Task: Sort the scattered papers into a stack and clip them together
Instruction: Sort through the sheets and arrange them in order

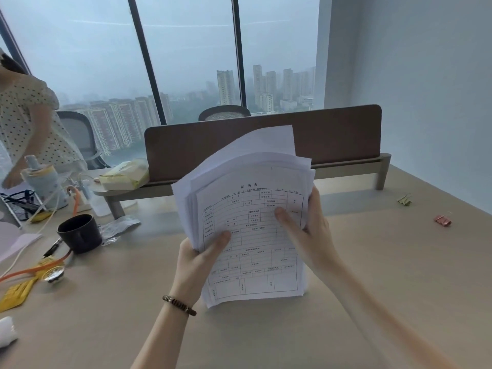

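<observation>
Head view, 2 hands (197, 259) gripping 1 paper stack (253, 222), 2 clips (442, 220)

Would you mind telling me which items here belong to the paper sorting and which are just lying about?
Job: paper stack, left hand, right hand, pink binder clip, green binder clip.
Lying about: black mug, tissue pack, bottle.

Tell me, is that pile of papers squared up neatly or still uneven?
Still uneven. The papers, held upright in both hands, fan out at the top, where several sheets stick up past the printed form.
</observation>
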{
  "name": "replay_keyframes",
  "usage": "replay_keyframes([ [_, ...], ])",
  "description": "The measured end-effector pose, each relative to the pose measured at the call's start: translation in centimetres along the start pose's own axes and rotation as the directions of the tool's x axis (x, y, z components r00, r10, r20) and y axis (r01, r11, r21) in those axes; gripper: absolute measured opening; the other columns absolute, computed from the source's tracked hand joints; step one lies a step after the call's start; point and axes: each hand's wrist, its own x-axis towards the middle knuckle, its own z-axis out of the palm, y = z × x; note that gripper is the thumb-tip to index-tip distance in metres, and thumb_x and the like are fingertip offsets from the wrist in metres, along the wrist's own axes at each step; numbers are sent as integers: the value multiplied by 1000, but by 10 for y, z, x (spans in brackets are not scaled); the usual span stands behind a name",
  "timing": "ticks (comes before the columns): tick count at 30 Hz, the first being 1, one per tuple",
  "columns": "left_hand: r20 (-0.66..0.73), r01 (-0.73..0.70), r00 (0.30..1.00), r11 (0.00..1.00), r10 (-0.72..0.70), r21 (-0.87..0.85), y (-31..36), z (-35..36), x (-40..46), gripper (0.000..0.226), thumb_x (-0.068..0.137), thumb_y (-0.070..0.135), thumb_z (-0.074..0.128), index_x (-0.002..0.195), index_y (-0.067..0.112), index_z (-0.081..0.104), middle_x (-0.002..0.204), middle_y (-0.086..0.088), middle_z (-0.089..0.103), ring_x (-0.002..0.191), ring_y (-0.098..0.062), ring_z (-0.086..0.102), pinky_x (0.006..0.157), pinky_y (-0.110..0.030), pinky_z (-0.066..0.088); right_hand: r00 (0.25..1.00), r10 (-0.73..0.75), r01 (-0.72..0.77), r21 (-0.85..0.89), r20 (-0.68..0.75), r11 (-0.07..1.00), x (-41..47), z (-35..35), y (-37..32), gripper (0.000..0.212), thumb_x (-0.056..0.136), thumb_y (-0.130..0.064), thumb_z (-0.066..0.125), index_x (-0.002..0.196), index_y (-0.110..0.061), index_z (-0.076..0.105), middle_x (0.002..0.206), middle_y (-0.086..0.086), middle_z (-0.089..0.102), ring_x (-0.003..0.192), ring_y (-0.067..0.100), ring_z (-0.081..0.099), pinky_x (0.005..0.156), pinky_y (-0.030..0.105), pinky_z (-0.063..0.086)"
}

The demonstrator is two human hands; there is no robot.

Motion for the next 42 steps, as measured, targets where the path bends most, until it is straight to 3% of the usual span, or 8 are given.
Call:
replay_keyframes([
  [3,-22,3,1000,1000,-3,13,-2,0,2,20,81,15,74,101,17,75,104,-3,78,99,-19,73,79,-33,60,999,-45,45,-34,18,998,2,-2,-4,65,97,-33,64,150,-33,26,118,-31,61,107,-9,61,73,14,55],
  [6,-25,5,1000,1000,-4,8,-2,0,4,23,81,15,74,104,14,74,105,-2,78,99,-18,74,75,-27,59,987,-157,156,-73,-16,985,14,-9,-18,83,98,-37,63,158,-36,6,124,-29,56,119,-1,59,96,35,55],
  [9,-16,22,1000,1000,-22,13,-2,0,4,19,82,13,74,101,15,75,103,-2,78,97,-18,74,75,-27,59,954,-297,288,-140,-46,947,33,-17,-39,89,95,-44,66,155,-52,0,131,-3,59,124,24,59,102,51,50],
  [14,-6,28,1000,1000,-28,6,-2,-2,4,20,83,11,73,103,13,75,105,-4,78,99,-20,74,77,-29,60,859,-496,501,-418,129,758,55,-32,-73,77,96,-29,68,157,-43,23,121,-12,44,99,-6,46,88,14,39],
  [19,9,34,999,999,-34,-6,0,-3,3,22,81,12,74,103,13,75,103,-4,78,97,-19,74,74,-25,59,858,-471,500,-550,206,669,58,-28,-71,61,92,-32,71,147,-38,46,102,-5,39,80,21,52,74,43,56],
  [26,35,38,999,999,-38,-4,0,-4,4,22,82,9,73,104,12,75,104,-6,78,99,-21,74,75,-27,59,883,-415,460,-577,217,676,57,-34,-73,76,95,-34,66,154,-51,22,104,2,50,83,28,58,75,42,55],
  [34,38,50,998,998,-49,-34,0,-6,4,30,77,17,73,106,9,74,107,-8,77,101,-24,73,79,-32,60,888,-427,451,-511,172,732,60,-36,-69,54,91,-29,73,141,-34,53,118,-8,54,103,1,49,91,6,32],
  [42,49,54,997,998,-52,-33,0,-7,4,32,76,18,74,106,8,74,106,-9,77,100,-25,73,77,-31,60,896,-443,405,-453,23,794,56,-38,-54,30,90,-31,75,119,-26,71,114,-14,57,104,-19,48,87,1,37],
])
